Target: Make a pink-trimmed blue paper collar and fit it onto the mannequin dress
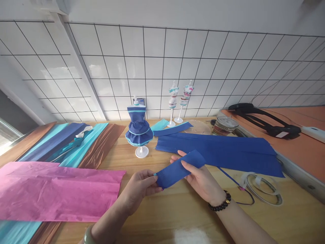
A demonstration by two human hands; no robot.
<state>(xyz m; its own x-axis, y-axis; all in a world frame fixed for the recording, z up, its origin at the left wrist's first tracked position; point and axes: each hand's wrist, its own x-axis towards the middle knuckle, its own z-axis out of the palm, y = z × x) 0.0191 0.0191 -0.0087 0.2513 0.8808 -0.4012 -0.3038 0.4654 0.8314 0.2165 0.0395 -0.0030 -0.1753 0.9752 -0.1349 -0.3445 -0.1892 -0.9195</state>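
Note:
Between my two hands, above the wooden table, is a short strip of dark blue crepe paper (177,169). My left hand (142,186) pinches its lower left end between thumb and fingers. The other end lies in my right hand (199,176), thumb on top and fingers behind. Just beyond, a mini dress form (139,130) on a white stand wears a dark blue ruffled paper dress with light blue trim. A large dark blue crepe paper sheet (228,149) lies flat behind my right hand.
Pink paper (61,191) and blue, turquoise and brown sheets (99,149) cover the left. Two small dress forms (173,101) stand by the tiled wall. On the right are a glass jar (224,125), tape rolls (265,189), a thin blue cord (231,178) and a black device (266,122).

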